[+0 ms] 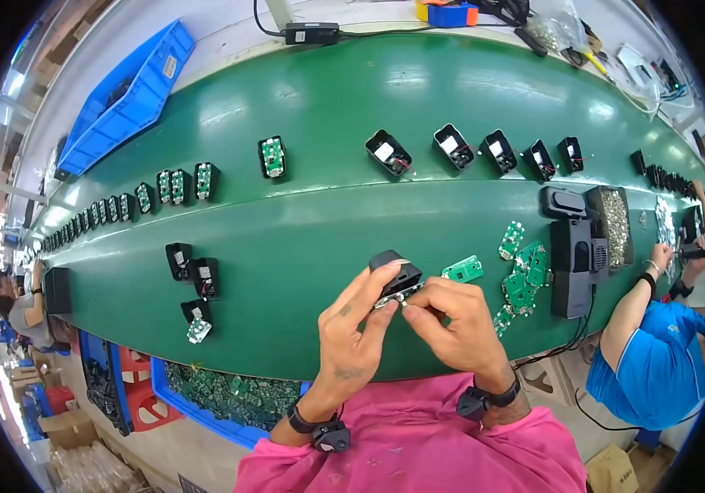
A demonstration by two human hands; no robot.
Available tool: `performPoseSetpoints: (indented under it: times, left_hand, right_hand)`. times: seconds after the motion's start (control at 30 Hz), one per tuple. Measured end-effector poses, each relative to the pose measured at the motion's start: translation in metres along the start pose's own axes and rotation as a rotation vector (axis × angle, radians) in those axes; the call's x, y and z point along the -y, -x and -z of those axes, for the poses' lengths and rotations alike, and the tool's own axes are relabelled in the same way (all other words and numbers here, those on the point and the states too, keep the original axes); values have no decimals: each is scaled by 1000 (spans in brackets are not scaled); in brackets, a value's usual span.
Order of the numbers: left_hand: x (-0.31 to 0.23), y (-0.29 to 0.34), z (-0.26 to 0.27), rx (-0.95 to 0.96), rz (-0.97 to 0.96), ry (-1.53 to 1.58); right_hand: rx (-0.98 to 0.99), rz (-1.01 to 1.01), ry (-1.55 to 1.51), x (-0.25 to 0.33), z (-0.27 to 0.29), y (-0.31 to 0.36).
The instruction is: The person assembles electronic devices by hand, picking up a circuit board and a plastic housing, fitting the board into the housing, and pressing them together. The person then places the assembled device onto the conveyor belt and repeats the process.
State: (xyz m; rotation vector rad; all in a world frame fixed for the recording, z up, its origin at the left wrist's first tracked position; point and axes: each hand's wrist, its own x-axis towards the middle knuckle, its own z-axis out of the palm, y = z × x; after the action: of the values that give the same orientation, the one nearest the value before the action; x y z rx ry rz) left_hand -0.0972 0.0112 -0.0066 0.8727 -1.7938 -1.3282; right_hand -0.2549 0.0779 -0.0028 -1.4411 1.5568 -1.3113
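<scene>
Over the near part of the green bench, my left hand (352, 333) is closed round a small black plastic housing (402, 271), tilted with its open side toward me. A circuit board edge with small pale parts shows at its lower side, between my fingers. My right hand (458, 322) pinches at that edge with thumb and forefinger; what lies in the pinch is too small to make out. Just beyond my right fingers lies a loose green circuit board (462, 269). More green boards (521, 283) are heaped to its right.
Three black housings (205, 278) stand at left. A row of housings (453, 146) with wires runs across the bench; those at left carry boards. At right are a black device (570, 267) and a tray of small metal parts (615, 226). Co-workers sit at both ends.
</scene>
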Motion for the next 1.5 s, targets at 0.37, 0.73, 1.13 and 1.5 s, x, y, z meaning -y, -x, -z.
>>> performPoseSetpoints:
  times: [0.37,0.73,1.13,1.5]
  left_hand:
    - [-4,-1,7,49,-195,-193]
    - [-4,4,2,-6,-74,-165]
    - [3,5,-9,-54,-232,-272]
    - [18,1,-1,39,298,268]
  right_hand:
    - [53,39,20,3,-2,-1]
    - [19,25,45,1,-12,3]
    - [-17,-47,0,-6,-12,7]
    - [-207,-321,-113,-22,-21,13]
